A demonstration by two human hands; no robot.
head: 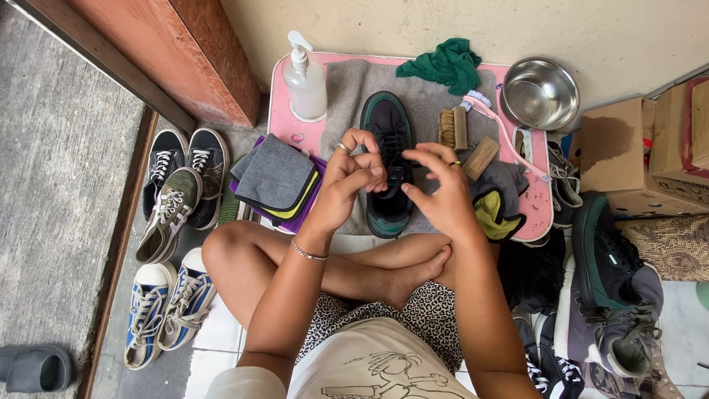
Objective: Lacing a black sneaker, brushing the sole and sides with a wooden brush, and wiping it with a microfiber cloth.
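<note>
While the person sits cross-legged on the floor, a pink tray [284,122] lies in front of the knees and sets the scene for everything else. On its middle is a grey mat [347,89], and on the mat stands a black shoe [389,118] with a green sole edge, toe pointing to the far side of the tray.

Both hands meet over the near half of the shoe. The left hand [346,177] has its fingers curled together, pinching at the lace area; whether it grips a lace I cannot tell. The right hand [441,188] has its fingers spread and bent, thumb toward the shoe, touching the laces from the other side.

At the tray's far right corner sits a steel bowl [540,94]; what it holds, if anything, I cannot make out. At the far left corner stands a pump bottle [305,81] of clear liquid. A green cloth [445,65] lies bunched at the far edge. Right of the shoe are a wooden brush [453,128] and a pink toothbrush [502,129]. Folded grey cloths [275,174] hang over the tray's left near edge.

Left of the tray, sneakers [173,188] lie in pairs; right of it stand cardboard boxes [628,151] and more shoes [613,258].
</note>
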